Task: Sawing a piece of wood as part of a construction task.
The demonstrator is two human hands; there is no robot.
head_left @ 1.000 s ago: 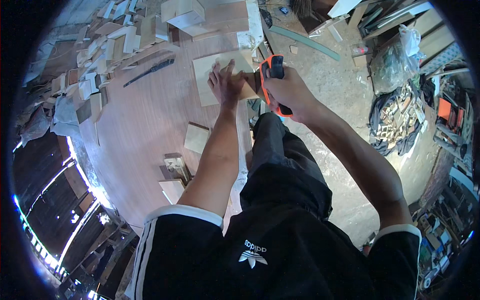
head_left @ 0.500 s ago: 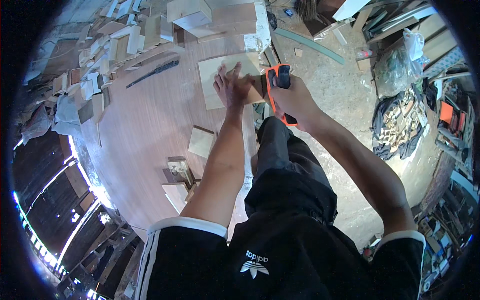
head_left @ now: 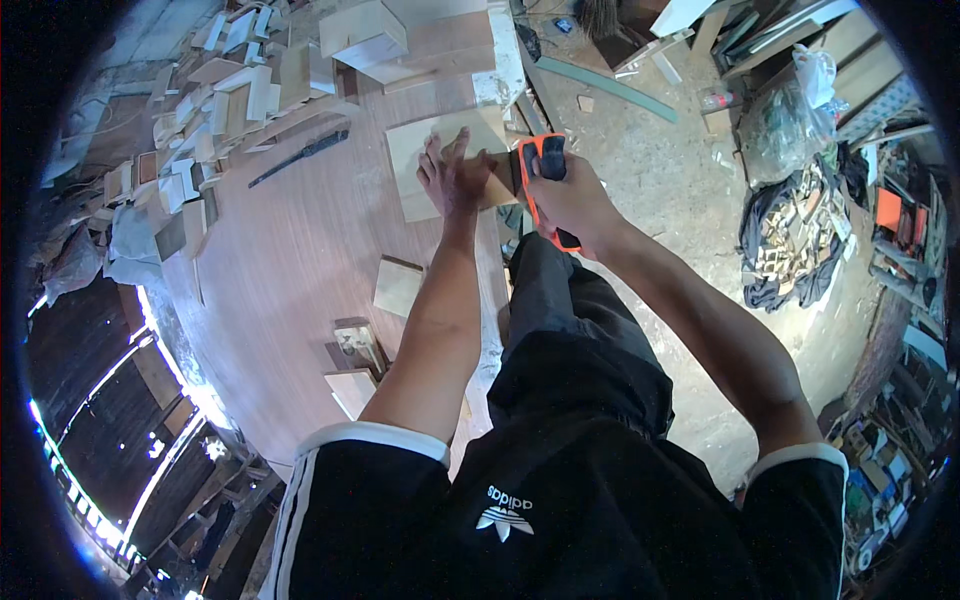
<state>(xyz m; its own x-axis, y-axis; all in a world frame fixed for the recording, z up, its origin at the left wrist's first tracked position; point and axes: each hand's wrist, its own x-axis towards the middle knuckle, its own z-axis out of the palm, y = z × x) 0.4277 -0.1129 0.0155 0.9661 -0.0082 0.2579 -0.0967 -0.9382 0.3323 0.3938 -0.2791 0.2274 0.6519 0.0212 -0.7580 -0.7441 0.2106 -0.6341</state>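
Observation:
My left hand [head_left: 458, 178] lies on a pale square wooden board [head_left: 408, 165], its fingers spread over the surface near the board's right side. The board rests on the worktable at its right edge. My right hand [head_left: 580, 208] is closed round the orange and black handle of a handsaw [head_left: 529, 165]. The handle stands just right of the board, past the table edge. Little of the dark blade shows between handle and board, so I cannot tell how deep it sits. The left thumb points toward the saw.
The worktable [head_left: 300, 260] carries a long dark tool [head_left: 298, 160], a small wooden block [head_left: 398, 287] and more pieces beside my left forearm. Pale wooden boxes [head_left: 365, 35] and stacked offcuts [head_left: 235, 95] stand farther off. On the floor at right lies a dark sack of wood scraps [head_left: 795, 240].
The whole view has shifted slightly, so most things sit a little farther left. My right hand and the saw have moved very slightly toward the board. My left hand stays put on it.

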